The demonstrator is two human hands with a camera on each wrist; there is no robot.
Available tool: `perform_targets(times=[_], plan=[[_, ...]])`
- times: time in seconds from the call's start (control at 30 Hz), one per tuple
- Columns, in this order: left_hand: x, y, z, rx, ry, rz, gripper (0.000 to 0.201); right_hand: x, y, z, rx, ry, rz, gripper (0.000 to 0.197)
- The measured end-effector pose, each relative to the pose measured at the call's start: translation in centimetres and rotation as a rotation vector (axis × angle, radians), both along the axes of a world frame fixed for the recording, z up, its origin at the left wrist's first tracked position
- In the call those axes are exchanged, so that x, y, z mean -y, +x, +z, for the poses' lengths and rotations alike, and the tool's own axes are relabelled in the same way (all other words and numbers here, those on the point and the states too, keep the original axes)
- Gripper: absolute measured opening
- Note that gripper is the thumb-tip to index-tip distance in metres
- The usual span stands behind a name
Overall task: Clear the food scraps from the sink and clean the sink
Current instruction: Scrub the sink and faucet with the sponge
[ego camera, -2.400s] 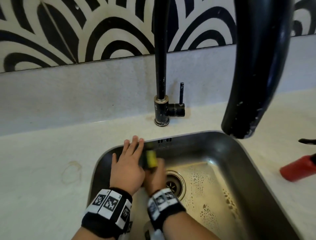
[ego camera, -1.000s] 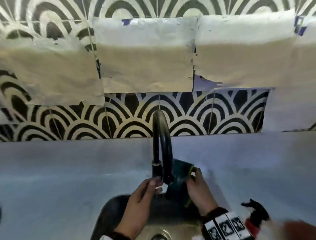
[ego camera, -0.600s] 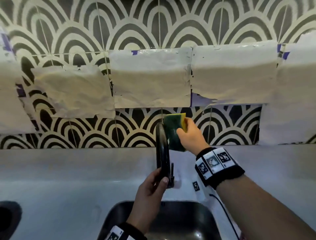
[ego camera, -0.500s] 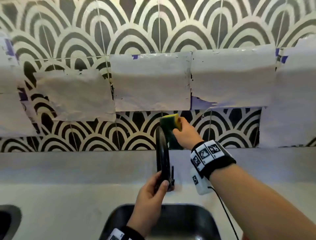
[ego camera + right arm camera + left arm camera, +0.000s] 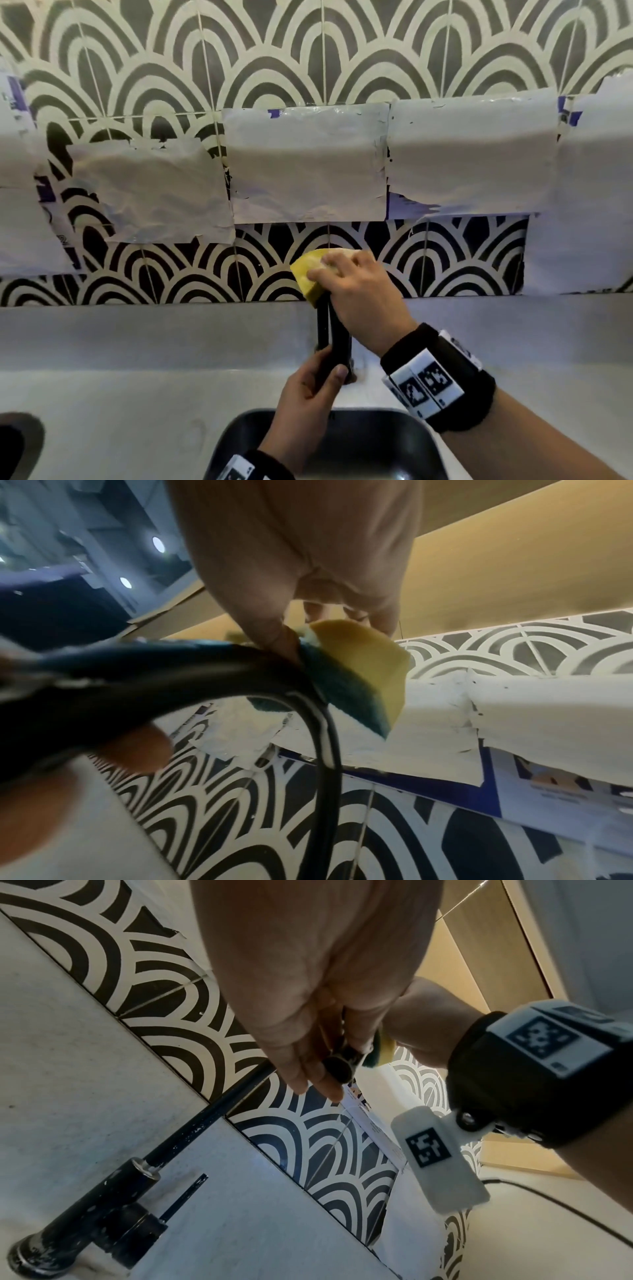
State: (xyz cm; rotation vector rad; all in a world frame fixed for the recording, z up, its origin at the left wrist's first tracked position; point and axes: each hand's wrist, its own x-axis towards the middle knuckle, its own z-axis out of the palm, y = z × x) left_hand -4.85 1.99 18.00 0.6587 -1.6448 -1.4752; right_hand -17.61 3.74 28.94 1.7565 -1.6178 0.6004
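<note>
My right hand (image 5: 352, 291) grips a yellow sponge (image 5: 308, 274) with a green scouring side and presses it over the top of the black faucet's arch (image 5: 334, 329). In the right wrist view the sponge (image 5: 363, 666) wraps the curved black faucet (image 5: 205, 669) with the green side against it. My left hand (image 5: 308, 394) curls round the faucet spout's lower end, above the sink (image 5: 404, 431). The left wrist view shows my left hand's fingers (image 5: 308, 1064) round the spout tip, and the faucet base (image 5: 95, 1221) on the counter.
A pale counter (image 5: 120, 404) surrounds the dark sink. The wall behind has black and white arch tiles (image 5: 171, 270) with sheets of white paper (image 5: 305, 164) taped across them. A dark round opening (image 5: 13, 442) shows at the far left edge.
My hands left the sink basin and rose to the faucet. The right hand slid the sponge up the neck onto the top of the arch; the left hand keeps holding the spout.
</note>
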Motion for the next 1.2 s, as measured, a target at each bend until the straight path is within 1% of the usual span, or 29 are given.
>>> perform_targets(times=[0.07, 0.17, 0.27, 0.37, 0.47, 0.57, 0.63, 0.77, 0.83, 0.87, 0.93, 0.97, 1.03, 1.1, 1.17, 1.2], plan=[[-0.2, 0.0, 0.0, -0.022, -0.012, 0.008, 0.028, -1.2, 0.7, -1.4, -0.017, -0.032, -0.016, 0.037], [-0.8, 0.0, 0.1, -0.07, -0.019, 0.02, 0.028, -3.0, 1.2, -4.0, 0.015, -0.075, 0.022, 0.038], [-1.4, 0.0, 0.1, -0.126, 0.035, 0.024, 0.024, -4.4, 1.4, -7.0, 0.04, -0.135, 0.077, 0.037], [-1.9, 0.2, -0.1, -0.143, 0.075, 0.042, 0.024, -5.7, 1.8, -9.7, 0.074, -0.18, 0.137, 0.038], [-2.4, 0.8, -0.7, -0.119, 0.073, 0.06, 0.029, -6.6, 2.3, -11.6, 0.126, -0.222, 0.152, 0.028], [-2.9, 1.3, -1.3, -0.096, 0.06, 0.054, 0.038, -7.2, 2.5, -13.1, 0.162, -0.212, 0.151, 0.031], [-3.1, 1.6, -1.7, -0.11, 0.09, 0.035, 0.038, -7.4, 2.6, -13.9, 0.189, -0.185, 0.151, 0.036], [-3.2, 2.2, -2.9, -0.084, 0.116, -0.036, 0.046, -7.8, 2.6, -15.6, 0.226, -0.185, 0.178, 0.036], [-2.9, 2.5, -4.2, 0.007, 0.121, -0.067, 0.05, -7.9, 2.3, -17.0, 0.287, -0.15, 0.223, 0.042], [-2.6, 2.7, -5.0, 0.088, 0.116, -0.069, 0.051, -7.8, 2.1, -18.0, 0.333, -0.11, 0.234, 0.046], [-1.8, 3.2, -7.0, 0.301, 0.068, -0.077, 0.048, -7.7, 1.8, -20.3, 0.463, 0.042, 0.204, 0.051], [-1.4, 3.5, -8.1, 0.416, 0.047, -0.086, 0.046, -7.5, 1.7, -21.4, 0.546, 0.159, 0.149, 0.05], [-0.8, 4.1, -10.6, 0.622, 0.032, -0.069, 0.045, -7.2, 1.3, -23.9, 0.681, 0.41, -0.028, 0.047], [-0.6, 4.9, -12.7, 0.726, 0.064, -0.042, 0.044, -6.9, 0.7, -26.0, 0.806, 0.641, -0.189, 0.045], [-0.7, 5.6, -14.2, 0.756, 0.073, -0.044, 0.04, -6.2, 0.2, -27.3, 0.93, 0.71, -0.258, 0.045], [-0.7, 6.0, -14.8, 0.765, 0.074, -0.049, 0.036, -5.6, 0.0, -27.6, 0.982, 0.683, -0.268, 0.045]])
